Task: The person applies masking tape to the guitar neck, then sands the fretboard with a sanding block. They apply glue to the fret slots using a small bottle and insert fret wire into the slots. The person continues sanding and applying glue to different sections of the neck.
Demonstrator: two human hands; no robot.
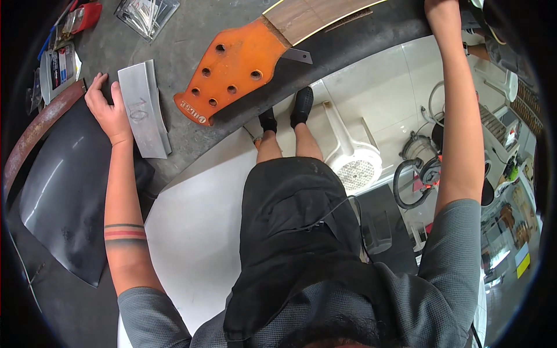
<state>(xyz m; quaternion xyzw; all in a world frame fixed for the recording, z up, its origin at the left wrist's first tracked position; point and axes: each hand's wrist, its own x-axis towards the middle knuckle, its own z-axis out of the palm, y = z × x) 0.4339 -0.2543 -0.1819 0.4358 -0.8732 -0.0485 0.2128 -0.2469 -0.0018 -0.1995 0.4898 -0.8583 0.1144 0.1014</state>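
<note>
An orange guitar headstock (229, 72) with several bare tuner holes lies on the dark worktop, joined to a neck with a brown fretboard (313, 18) that runs out of the top edge. Left of the headstock rests a grey metal block (141, 110) with a handwritten mark. My left hand (108, 113) is on the worktop beside this block, thumb and fingers apart, the thumb close to its left edge. At the top right my right hand (444, 14) reaches past the worktop's edge; its fingers are cut off by the picture. A flat metal strip (297, 55) sticks out from under the neck.
A clear tray of thin metal pieces (148, 16) sits at the back. On the left are a rusty curved bar (43, 130), a dark curved panel (67, 191) and small tool cases (58, 66). Below the worktop stand a white stool (354, 156) and a machine with a black hose (406, 185).
</note>
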